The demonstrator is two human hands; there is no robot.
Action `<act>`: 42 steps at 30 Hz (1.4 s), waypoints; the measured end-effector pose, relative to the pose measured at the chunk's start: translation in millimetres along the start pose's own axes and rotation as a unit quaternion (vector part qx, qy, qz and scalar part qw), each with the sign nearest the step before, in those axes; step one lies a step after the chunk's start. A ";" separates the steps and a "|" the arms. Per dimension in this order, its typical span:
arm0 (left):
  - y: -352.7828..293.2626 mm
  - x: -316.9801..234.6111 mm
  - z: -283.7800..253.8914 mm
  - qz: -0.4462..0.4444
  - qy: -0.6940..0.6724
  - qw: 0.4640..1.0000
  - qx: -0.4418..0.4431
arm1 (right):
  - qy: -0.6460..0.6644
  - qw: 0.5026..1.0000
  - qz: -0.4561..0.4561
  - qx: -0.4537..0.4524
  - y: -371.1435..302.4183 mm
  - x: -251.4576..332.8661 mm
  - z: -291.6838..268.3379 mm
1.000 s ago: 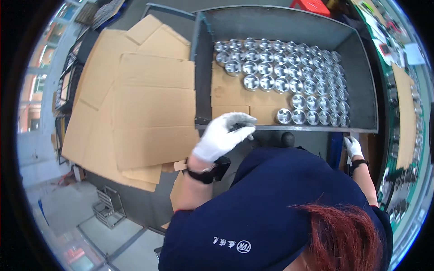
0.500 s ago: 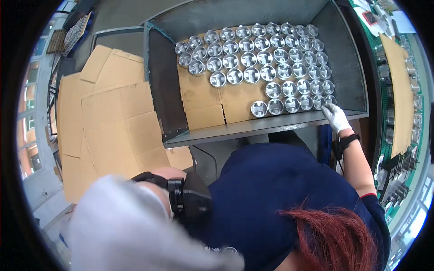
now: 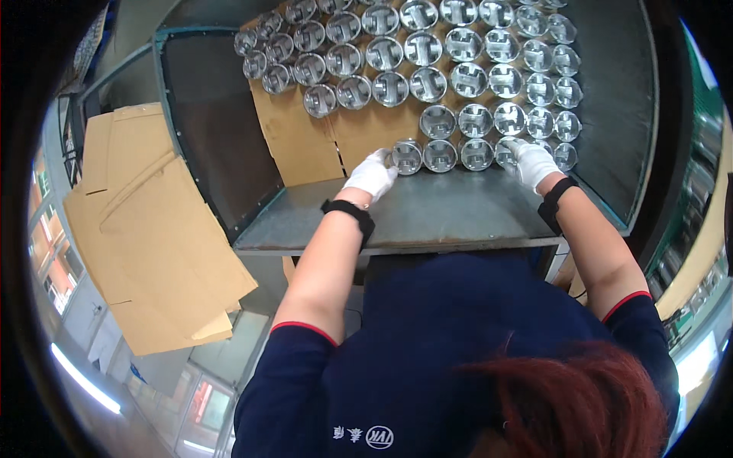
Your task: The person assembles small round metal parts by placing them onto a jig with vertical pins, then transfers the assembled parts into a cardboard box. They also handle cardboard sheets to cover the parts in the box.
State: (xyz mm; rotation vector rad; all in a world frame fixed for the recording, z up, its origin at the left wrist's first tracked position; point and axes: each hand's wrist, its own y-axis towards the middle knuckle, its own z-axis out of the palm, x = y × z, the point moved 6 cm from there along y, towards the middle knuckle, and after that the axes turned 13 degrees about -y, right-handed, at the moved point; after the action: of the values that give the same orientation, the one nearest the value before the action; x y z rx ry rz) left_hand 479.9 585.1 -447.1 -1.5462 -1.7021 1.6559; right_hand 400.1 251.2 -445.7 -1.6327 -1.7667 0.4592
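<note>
The gloved fingers of the left hand [image 3: 372,174] are curved and close together around the side of one shiny round metal part [image 3: 406,156], the leftmost piece of the nearest row; they touch it and seem to grip it lightly. The fingers of the right hand [image 3: 532,162], also in a white glove, lie over the right end of the same row, and I cannot tell if they hold a piece or only rest on it, because the glove hides what is below. Both wrists carry a black band.

Half a second ago the left hand was far from the box, blurred and low near the camera, and only the right hand was at the row. Now the left hand has come up to the front row, at the opposite end from the right one. I judge from this that the new piece is being set or pushed into line, so the nearest row becomes longer to the left.

The many silver cup-shaped metal parts [image 3: 447,69] stand in tight rows on a brown cardboard sheet [image 3: 299,143] inside a large grey metal bin [image 3: 450,210]. To the left, outside the bin, lies a stack of flat cardboard sheets [image 3: 156,244].
</note>
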 end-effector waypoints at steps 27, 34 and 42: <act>166.5 35.7 128.4 0.180 -0.042 0.967 -0.177 | -0.156 0.978 -0.083 0.115 146.1 -25.8 125.4; 167.8 15.1 143.0 0.095 0.228 0.966 -0.072 | -0.121 0.986 -0.064 0.091 149.4 -20.4 118.5; 190.3 18.8 157.5 0.015 0.258 0.963 -0.072 | -0.104 0.994 -0.027 0.008 148.9 -19.1 115.5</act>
State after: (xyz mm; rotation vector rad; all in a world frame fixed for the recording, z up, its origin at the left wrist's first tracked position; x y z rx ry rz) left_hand 434.2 471.3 -662.3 -1.8696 -1.5376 1.0252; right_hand 429.9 276.8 -631.0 -1.5671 -1.9493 0.6371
